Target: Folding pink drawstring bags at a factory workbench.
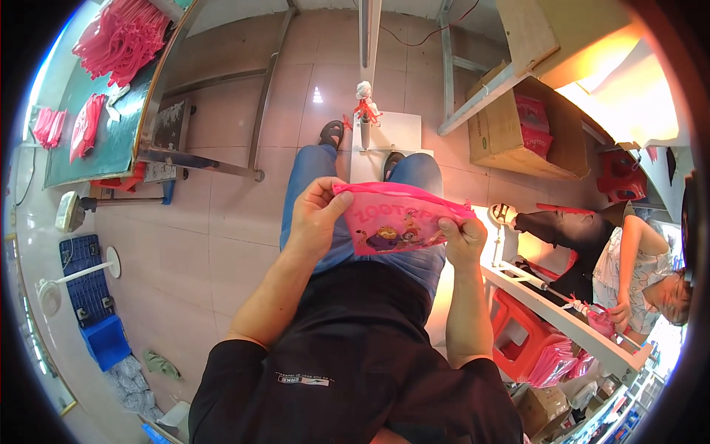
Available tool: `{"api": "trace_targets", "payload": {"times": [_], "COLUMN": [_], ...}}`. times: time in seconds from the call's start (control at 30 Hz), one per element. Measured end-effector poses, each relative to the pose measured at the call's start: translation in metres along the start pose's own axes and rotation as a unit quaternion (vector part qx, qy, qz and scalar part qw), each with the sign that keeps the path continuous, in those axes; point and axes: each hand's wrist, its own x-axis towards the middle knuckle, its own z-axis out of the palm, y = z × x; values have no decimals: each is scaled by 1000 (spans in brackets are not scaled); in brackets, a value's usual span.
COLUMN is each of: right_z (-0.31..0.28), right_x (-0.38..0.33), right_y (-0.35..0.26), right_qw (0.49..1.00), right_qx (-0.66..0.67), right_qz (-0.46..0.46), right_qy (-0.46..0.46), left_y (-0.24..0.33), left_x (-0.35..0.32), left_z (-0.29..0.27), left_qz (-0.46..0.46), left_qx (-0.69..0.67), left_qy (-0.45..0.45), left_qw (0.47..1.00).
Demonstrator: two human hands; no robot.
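Nearest, a pink pouch [399, 220] with a cartoon print, held over the lap: left hand [314, 214] pinched shut on its left end, right hand [462, 233] clamped on its right edge. Risk: thin film could slip or crease under uneven pull. Right, another person [636, 274] at a white rack [562, 311], red stool [521, 333] below. Far left, green surface [111, 140] bearing pink bags [122, 37]; far right, cardboard box [510, 126].
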Motion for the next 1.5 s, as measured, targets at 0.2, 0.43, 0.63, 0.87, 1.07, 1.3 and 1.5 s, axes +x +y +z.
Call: {"api": "trace_targets", "payload": {"times": [0.2, 0.43, 0.63, 0.87, 1.07, 1.3, 1.5], "right_z": [2, 2, 5, 18, 29, 25, 29], "right_x": [-10, -7, -8, -5, -4, -5, 9], "right_y": [36, 34, 36, 20, 9, -8, -30], "right_qw": [998, 997, 988, 988, 992, 996, 970], "right_qx": [23, 68, 129, 133, 97, -59, -176], "right_qz": [13, 41, 79, 62, 73, 62, -134], "right_qy": [56, 14, 20, 37, 27, -33, -104], "left_y": [11, 13, 3, 7, 2, 32, 71], "left_x": [2, -4, -4, 0, 7, 10, 8], "left_z": [18, 26, 26, 36, 23, 24, 97], "left_qz": [79, 41, 88, 161, 178, 337, 411], "left_qx": [-35, -47, 37, 107, 78, 328, 592], "left_qy": [-3, -5, -3, 62, 101, 52, -214], "left_qw": [996, 998, 995, 979, 976, 881, 659]}}
